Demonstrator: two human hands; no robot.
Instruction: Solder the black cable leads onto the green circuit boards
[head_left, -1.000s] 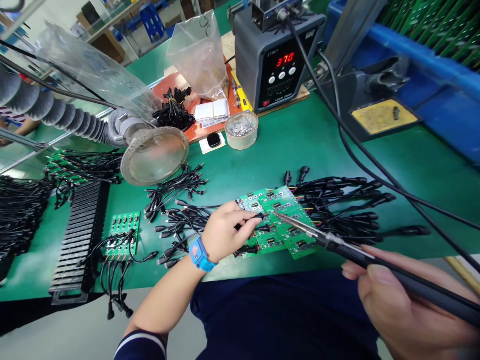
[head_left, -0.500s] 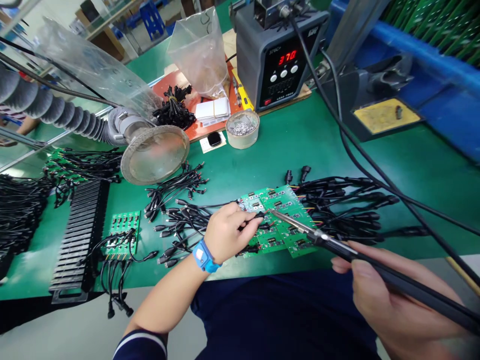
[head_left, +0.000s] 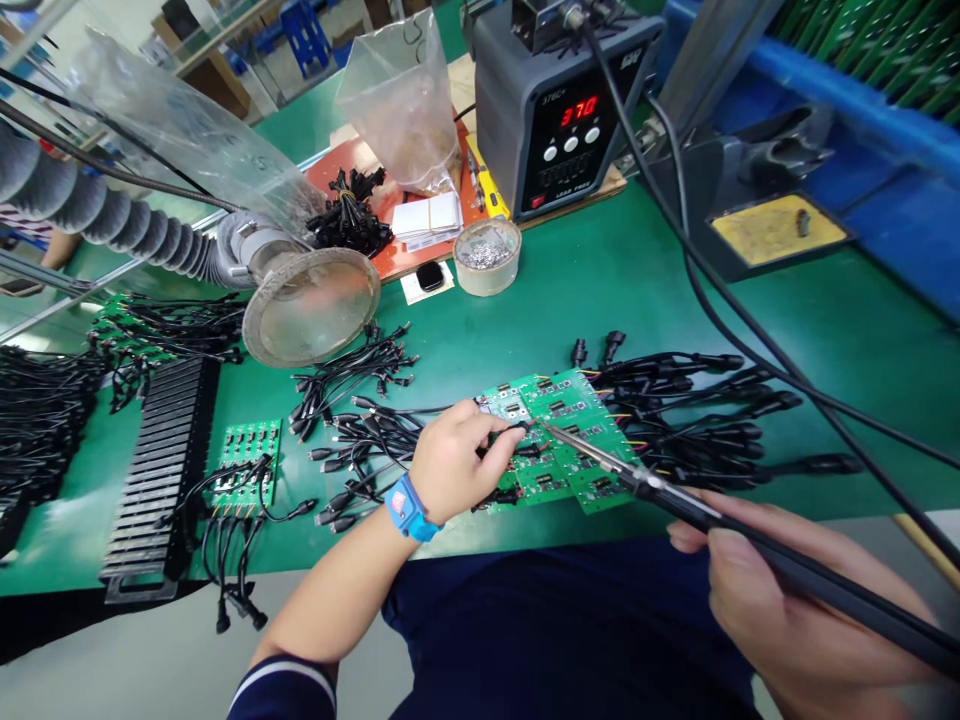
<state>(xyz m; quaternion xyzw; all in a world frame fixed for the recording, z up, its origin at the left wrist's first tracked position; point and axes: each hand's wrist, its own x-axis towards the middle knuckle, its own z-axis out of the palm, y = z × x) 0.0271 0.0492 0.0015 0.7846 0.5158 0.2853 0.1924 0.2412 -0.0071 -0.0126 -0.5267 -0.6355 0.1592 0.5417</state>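
Observation:
My left hand (head_left: 455, 455), with a blue watch (head_left: 409, 508) on its wrist, pinches the end of a black cable (head_left: 519, 428) over the green circuit boards (head_left: 574, 425). In my right hand (head_left: 780, 590) is a soldering iron (head_left: 652, 485), its metal tip pointing left, close to the cable end my left fingers hold. Whether the tip touches the board or wire is too small to tell. Black cables with connectors (head_left: 697, 430) run off the boards' right side. More black cables with plugs (head_left: 360, 440) lie left of my left hand.
A soldering station (head_left: 570, 120) reading 370 stands at the back, beside a round tub (head_left: 487, 257). An iron stand with yellow sponge (head_left: 776, 235) is at right. A fume hose hood (head_left: 311, 308) hangs at left, above a black slotted rack (head_left: 157, 470) and another wired board (head_left: 244, 465).
The soldering iron's tip has shifted very slightly right and down relative to the boards. My left hand keeps its pinch on the cable, almost unmoved.

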